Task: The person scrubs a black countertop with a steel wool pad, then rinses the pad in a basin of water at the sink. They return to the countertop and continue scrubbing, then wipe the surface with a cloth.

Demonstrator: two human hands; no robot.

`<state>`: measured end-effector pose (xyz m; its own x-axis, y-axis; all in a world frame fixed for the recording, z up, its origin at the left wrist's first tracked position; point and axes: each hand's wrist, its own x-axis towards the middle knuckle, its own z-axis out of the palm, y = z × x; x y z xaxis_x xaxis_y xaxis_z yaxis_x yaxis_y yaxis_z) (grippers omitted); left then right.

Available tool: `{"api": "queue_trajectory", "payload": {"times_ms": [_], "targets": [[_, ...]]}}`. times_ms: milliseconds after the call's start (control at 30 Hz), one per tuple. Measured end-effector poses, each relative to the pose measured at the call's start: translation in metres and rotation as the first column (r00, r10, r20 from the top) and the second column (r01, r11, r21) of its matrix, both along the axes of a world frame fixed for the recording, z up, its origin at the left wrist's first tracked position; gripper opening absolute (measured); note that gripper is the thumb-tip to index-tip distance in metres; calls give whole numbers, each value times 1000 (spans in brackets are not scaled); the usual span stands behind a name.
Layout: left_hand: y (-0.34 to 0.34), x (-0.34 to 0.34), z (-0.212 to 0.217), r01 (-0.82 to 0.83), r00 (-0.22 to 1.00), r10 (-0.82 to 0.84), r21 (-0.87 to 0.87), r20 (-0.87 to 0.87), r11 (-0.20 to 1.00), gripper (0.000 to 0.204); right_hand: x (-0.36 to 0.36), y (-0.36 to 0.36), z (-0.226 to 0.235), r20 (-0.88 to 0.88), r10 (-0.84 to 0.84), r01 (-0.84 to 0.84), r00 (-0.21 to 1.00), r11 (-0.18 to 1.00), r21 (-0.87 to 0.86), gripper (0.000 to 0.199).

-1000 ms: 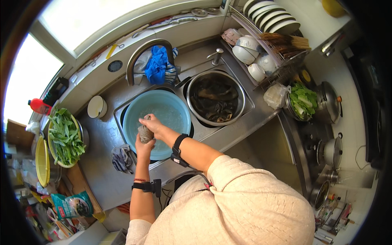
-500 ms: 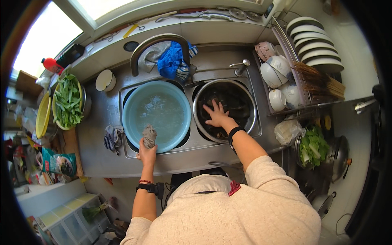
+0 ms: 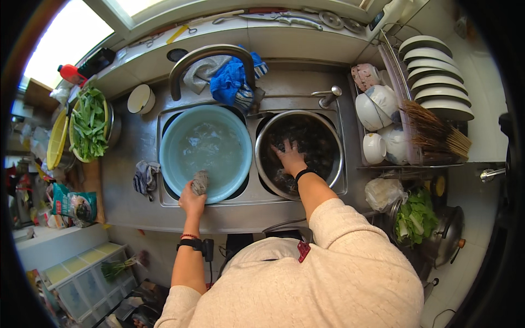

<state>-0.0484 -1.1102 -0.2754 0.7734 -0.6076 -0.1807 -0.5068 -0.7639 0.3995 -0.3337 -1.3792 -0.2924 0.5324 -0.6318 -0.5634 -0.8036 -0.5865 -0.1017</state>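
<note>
My left hand [image 3: 192,199] is closed around a crumpled grey cloth [image 3: 200,182] at the near rim of a light-blue basin [image 3: 165,164]. Water fills the basin. To its right, my right hand [image 3: 291,159] reaches into a round steel bowl [image 3: 340,158] of dark water. Its fingers are spread, with the tips partly in the water; dark, indistinct pieces lie around them. I see nothing gripped in that hand. The basin and the bowl each sit in one compartment of a double steel sink [image 3: 249,188].
A curved faucet [image 3: 174,76] arches behind the basin, blue and grey cloths [image 3: 232,79] heaped beside it. A striped cloth [image 3: 146,177] and a bowl of green leaves [image 3: 90,128] are left. Right stands a rack with bowls [image 3: 374,106] and plates [image 3: 440,79]. Knives [image 3: 290,21] lie on the back ledge.
My right hand has sunk lower into the dark water, whose surface now ripples. The left hand keeps its hold on the grey cloth. The whole view has shifted slightly.
</note>
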Motion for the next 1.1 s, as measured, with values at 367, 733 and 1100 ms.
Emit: {"api": "queue_trajectory", "payload": {"times_ms": [367,733,1100], "targets": [[-4,1,-1,1,1000,-1,-17,-27,1000,64,-22,-34,11,507,-415,430,755,898,94,39],[-1,-1,-1,-10,999,8,-76,-32,997,61,-27,-19,109,573,-814,266,-94,534,803,39],[0,-1,-7,11,999,-7,-103,32,995,57,-86,-45,65,-80,-954,-75,-290,-61,995,40]]}}
